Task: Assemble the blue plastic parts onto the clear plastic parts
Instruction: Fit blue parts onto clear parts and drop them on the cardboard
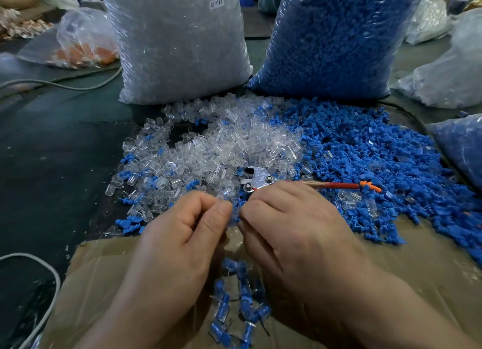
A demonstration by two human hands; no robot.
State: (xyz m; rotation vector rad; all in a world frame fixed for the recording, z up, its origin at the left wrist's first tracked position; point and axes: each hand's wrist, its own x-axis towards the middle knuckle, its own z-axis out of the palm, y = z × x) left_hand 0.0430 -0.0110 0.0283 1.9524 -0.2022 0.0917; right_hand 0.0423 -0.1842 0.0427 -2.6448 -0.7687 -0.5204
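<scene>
1. Finished pieces (240, 304): a small heap, blue seated in clear, on the cardboard (417, 257) between our wrists. We judge the job barely begun.
2. Stock left: clear parts (221, 142) in a loose pile, with a larger pile of blue parts (365, 153) to its right. The clear bag (180, 49) and blue bag (333, 35) stand full behind.
3. Left hand (182, 234): fingers curled, thumb and forefinger pinching what looks like a clear part. Right hand (287, 226): pinching what seems a blue part, mostly hidden, its fingertips meeting the left's.
4. Writing: the label (216, 3) on the clear bag reads "SJ-017". We find nothing else legible.
</scene>
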